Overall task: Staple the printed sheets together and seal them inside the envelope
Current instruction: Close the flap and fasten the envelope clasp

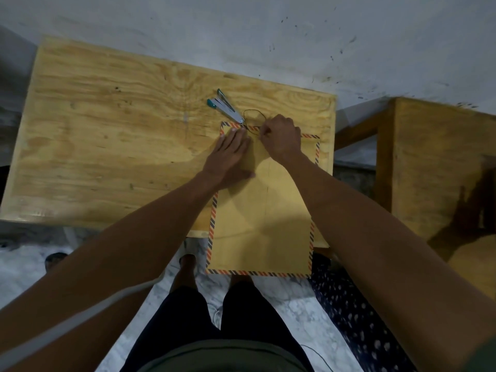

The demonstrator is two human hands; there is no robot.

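Observation:
A large brown envelope (261, 210) with a red-and-blue striped border lies on the wooden table (107, 130), its near end hanging over the table's front edge. My left hand (232, 154) presses flat with straight fingers on the envelope's top left part. My right hand (280, 136) is at the envelope's top edge, its fingers curled and pinching a thin dark closure string (253, 115) that loops just beyond the edge. A silver stapler (226, 107) with teal ends lies on the table next to the envelope's top left corner. No printed sheets are visible.
A second wooden table or bench (440, 162) stands to the right, separated by a gap. A pale wall (241, 30) runs behind the table. My legs and a patterned dark cloth (349, 304) are below, on a marbled floor.

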